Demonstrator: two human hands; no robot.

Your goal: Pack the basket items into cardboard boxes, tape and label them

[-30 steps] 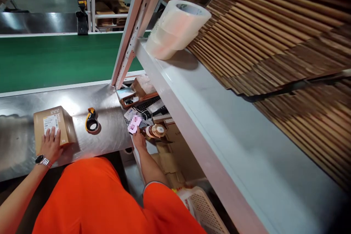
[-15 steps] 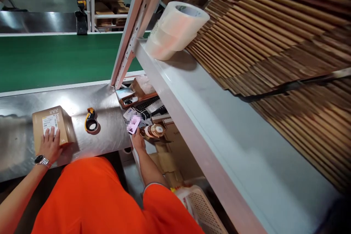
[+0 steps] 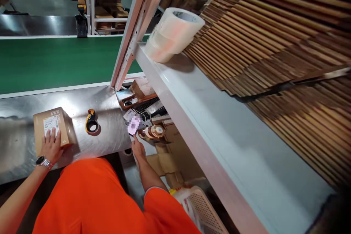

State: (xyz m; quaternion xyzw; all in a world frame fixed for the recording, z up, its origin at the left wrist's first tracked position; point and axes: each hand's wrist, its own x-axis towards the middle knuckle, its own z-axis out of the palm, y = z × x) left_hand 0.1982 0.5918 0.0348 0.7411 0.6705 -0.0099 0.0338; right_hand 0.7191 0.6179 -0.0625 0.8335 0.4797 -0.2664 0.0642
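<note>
My left hand (image 3: 51,146) lies flat, fingers stretched out, on a small brown cardboard box (image 3: 52,126) with a white label, which sits on the steel table (image 3: 16,139). My right hand (image 3: 138,148) reaches under the white shelf (image 3: 197,106) and pinches a small blurred pink-and-white card (image 3: 134,124). Brown tape rolls (image 3: 153,131) lie just right of that hand. A yellow-and-black tape dispenser (image 3: 91,121) rests on the table between my hands.
A green conveyor belt (image 3: 55,60) runs behind the table. On the shelf stand clear tape rolls (image 3: 174,33) and a stack of flattened cardboard (image 3: 274,33). Below are a keyboard (image 3: 149,105), cardboard boxes (image 3: 170,161) and a beige plastic basket (image 3: 200,208).
My right hand has drawn back slightly toward me with the card. The left hand stays on the box. The view has shifted a little.
</note>
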